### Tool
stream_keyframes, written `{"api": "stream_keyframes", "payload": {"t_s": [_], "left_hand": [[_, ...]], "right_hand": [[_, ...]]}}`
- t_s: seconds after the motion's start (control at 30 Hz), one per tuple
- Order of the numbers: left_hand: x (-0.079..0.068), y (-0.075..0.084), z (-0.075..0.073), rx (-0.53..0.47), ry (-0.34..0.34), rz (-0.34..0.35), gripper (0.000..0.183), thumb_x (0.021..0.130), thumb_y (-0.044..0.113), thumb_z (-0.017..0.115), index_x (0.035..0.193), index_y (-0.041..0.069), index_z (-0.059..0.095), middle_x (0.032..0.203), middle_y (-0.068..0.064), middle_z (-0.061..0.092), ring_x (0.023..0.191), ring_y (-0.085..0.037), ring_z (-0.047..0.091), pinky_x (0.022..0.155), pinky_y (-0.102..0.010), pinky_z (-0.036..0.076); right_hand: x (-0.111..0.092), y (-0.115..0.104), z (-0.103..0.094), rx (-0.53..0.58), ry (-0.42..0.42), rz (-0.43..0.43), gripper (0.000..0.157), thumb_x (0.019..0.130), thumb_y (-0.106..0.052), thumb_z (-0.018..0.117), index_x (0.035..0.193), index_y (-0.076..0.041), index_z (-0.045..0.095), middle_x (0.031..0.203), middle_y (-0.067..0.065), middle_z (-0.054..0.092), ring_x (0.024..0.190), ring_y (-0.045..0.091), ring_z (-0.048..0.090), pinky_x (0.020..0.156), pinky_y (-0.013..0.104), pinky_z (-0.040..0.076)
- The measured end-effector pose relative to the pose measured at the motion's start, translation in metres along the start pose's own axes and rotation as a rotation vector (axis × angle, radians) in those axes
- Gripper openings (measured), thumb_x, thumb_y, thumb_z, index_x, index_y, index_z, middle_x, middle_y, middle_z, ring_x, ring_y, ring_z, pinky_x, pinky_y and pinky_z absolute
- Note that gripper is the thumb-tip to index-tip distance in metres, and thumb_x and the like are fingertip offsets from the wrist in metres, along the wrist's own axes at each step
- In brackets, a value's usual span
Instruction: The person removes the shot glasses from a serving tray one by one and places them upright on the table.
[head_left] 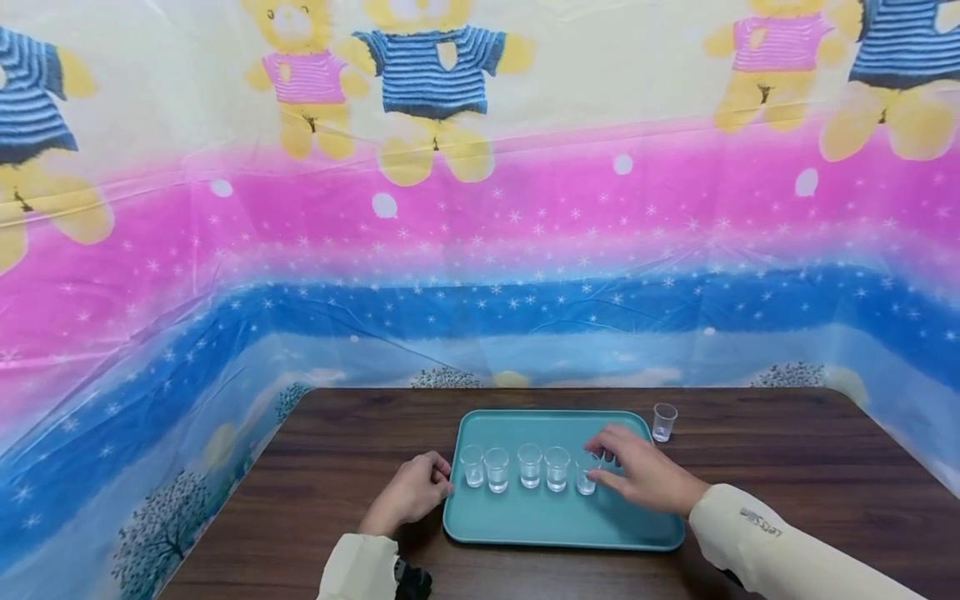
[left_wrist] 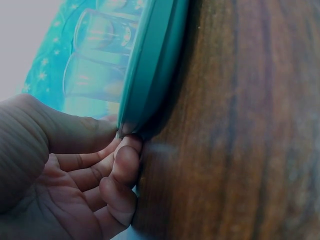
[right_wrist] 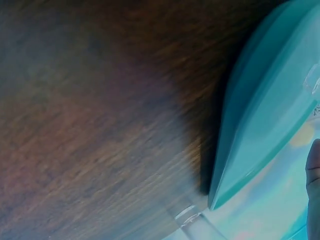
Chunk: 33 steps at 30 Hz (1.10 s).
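Observation:
Several small clear shot glasses stand upright in a row on a teal tray [head_left: 562, 529]. At the tray's left edge is my left hand [head_left: 414, 492]; the left wrist view shows its thumb on the rim and its index finger against the edge, pinching it. My right hand [head_left: 637, 471] reaches over the tray's right side, thumb and fingers around the rightmost shot glass [head_left: 586, 481], which stands on the tray. They partly cover that glass. In the right wrist view only one finger [right_wrist: 313, 185] shows, and a bit of a glass on the tray.
One more shot glass [head_left: 663, 423] stands on the brown wooden table [head_left: 360, 433], just beyond the tray's far right corner. Behind the table hangs a printed cloth [head_left: 480, 250] with bears and snowflakes, which also runs along both sides.

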<state>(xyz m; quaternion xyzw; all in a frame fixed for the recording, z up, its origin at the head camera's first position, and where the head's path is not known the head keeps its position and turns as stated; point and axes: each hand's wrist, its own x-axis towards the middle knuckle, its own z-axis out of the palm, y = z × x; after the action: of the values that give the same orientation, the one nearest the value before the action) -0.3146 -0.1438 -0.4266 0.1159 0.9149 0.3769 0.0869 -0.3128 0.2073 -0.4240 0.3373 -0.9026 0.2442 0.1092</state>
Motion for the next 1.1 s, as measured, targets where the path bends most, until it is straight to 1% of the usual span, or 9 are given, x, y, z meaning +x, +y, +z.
{"api": "stream_keyframes", "payload": {"t_s": [0.13,0.23,0.33,0.43,0.6,0.67,0.83,0.97,1.1], "left_hand": [[-0.001,0.001,0.0,-0.007,-0.005,0.005,0.014,0.09,0.003,0.061,0.101,-0.001,0.055,0.079,-0.006,0.052,0.067,-0.018,0.049,0.061,-0.033,0.042],[-0.001,0.001,0.0,-0.01,-0.01,0.008,0.014,0.09,0.004,0.061,0.102,-0.001,0.055,0.079,-0.006,0.053,0.067,-0.019,0.049,0.061,-0.033,0.042],[0.0,0.001,-0.001,-0.007,-0.015,0.009,0.014,0.09,0.004,0.061,0.102,-0.001,0.055,0.079,-0.006,0.053,0.067,-0.019,0.049,0.061,-0.033,0.042],[0.0,0.0,-0.002,0.0,-0.015,0.012,0.014,0.09,0.005,0.061,0.102,-0.001,0.055,0.079,-0.006,0.053,0.066,-0.019,0.049,0.06,-0.033,0.042],[-0.001,-0.001,-0.002,-0.002,-0.015,0.024,0.014,0.09,0.004,0.061,0.101,-0.001,0.055,0.078,-0.006,0.053,0.066,-0.018,0.049,0.06,-0.033,0.042],[-0.001,-0.001,-0.003,-0.004,-0.015,0.024,0.014,0.09,0.004,0.061,0.102,-0.001,0.055,0.078,-0.006,0.053,0.066,-0.018,0.049,0.06,-0.033,0.042],[-0.002,0.001,-0.003,-0.003,-0.019,0.019,0.013,0.091,0.004,0.06,0.102,-0.001,0.055,0.079,-0.006,0.053,0.066,-0.019,0.049,0.061,-0.033,0.042],[-0.002,0.003,-0.004,-0.001,-0.018,0.021,0.013,0.09,0.003,0.06,0.101,-0.001,0.055,0.079,-0.006,0.053,0.067,-0.019,0.049,0.061,-0.034,0.042],[-0.002,0.005,-0.003,0.002,-0.016,0.015,0.013,0.09,0.003,0.06,0.1,-0.001,0.055,0.079,-0.006,0.053,0.067,-0.018,0.049,0.061,-0.033,0.042]], "right_hand": [[-0.002,0.001,-0.006,0.005,0.003,0.053,0.028,0.089,-0.023,0.068,0.112,-0.011,0.059,0.099,-0.003,0.054,0.086,0.011,0.052,0.072,0.029,0.046],[-0.005,0.006,-0.013,0.001,0.036,0.101,0.028,0.089,-0.022,0.067,0.113,-0.011,0.058,0.098,-0.002,0.053,0.085,0.014,0.052,0.072,0.03,0.046],[-0.01,0.015,-0.018,-0.025,0.069,0.13,0.028,0.089,-0.023,0.067,0.112,-0.009,0.058,0.096,-0.002,0.052,0.084,0.015,0.051,0.071,0.031,0.045],[-0.016,0.025,-0.021,-0.034,0.085,0.147,0.029,0.089,-0.024,0.067,0.112,-0.008,0.059,0.096,-0.001,0.053,0.083,0.014,0.05,0.07,0.031,0.045],[-0.027,0.042,-0.026,-0.036,0.14,0.2,0.028,0.089,-0.023,0.067,0.112,-0.01,0.059,0.092,-0.001,0.052,0.078,0.013,0.048,0.064,0.029,0.044],[-0.031,0.048,-0.029,-0.053,0.165,0.223,0.027,0.089,-0.022,0.068,0.112,-0.01,0.059,0.092,0.0,0.052,0.077,0.013,0.047,0.063,0.029,0.044],[-0.045,0.061,-0.037,-0.096,0.202,0.268,0.028,0.088,-0.019,0.068,0.111,-0.005,0.06,0.095,0.003,0.054,0.078,0.011,0.05,0.064,0.031,0.046],[-0.05,0.066,-0.043,-0.11,0.233,0.295,0.029,0.088,-0.017,0.068,0.111,-0.002,0.06,0.095,0.005,0.055,0.079,0.013,0.053,0.065,0.035,0.047],[-0.053,0.07,-0.045,-0.111,0.231,0.318,0.031,0.088,-0.016,0.068,0.113,0.0,0.059,0.097,0.008,0.056,0.082,0.016,0.056,0.068,0.038,0.048]]}}
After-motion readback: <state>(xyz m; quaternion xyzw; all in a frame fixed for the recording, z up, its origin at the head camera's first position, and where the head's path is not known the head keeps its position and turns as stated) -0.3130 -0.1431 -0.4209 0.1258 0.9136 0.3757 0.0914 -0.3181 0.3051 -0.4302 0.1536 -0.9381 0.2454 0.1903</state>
